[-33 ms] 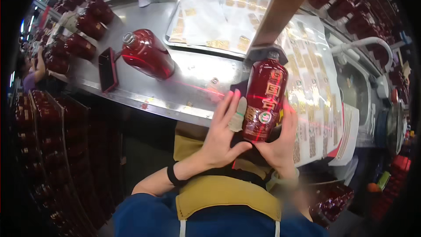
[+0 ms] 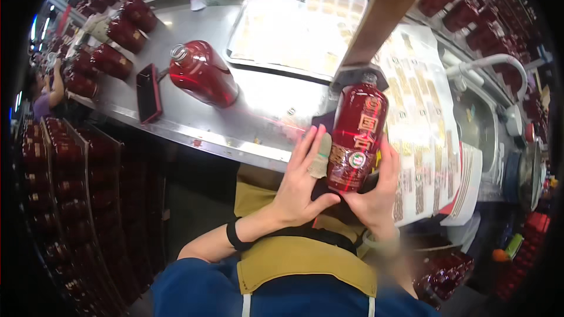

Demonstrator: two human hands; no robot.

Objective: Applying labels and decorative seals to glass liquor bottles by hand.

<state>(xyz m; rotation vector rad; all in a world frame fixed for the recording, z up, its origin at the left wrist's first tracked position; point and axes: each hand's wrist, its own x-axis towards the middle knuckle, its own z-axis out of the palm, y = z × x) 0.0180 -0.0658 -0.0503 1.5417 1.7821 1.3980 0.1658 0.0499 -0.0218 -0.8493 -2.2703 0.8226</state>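
Note:
A glossy red glass bottle (image 2: 359,123) with gold characters and a round white-green emblem leans tilted in front of me, its neck against a dark rest (image 2: 345,79). My left hand (image 2: 302,170) lies along its lower left side, fingers stretched and pressed to the glass, thumb near the base. A pale cover (image 2: 320,155) wraps one of its fingers. Around the lower right side curves my right hand (image 2: 379,191), its thumb at the base. Both hands clasp the bottle between them. Sheets of gold stickers (image 2: 414,100) lie to its right.
Another red bottle (image 2: 205,76), without gold characters, stands left on the metal table (image 2: 264,97), beside a dark red tray-like box (image 2: 148,94). Behind is a metal tray (image 2: 276,64) with white sheets. A wooden post (image 2: 382,14) rises beyond. Racks of red bottles (image 2: 64,194) stand left; a sink (image 2: 479,120) is right.
The whole view has shifted slightly, so things sit a little lower and further right. Sheets in the tray look brighter. Both hands keep the same hold on the bottle.

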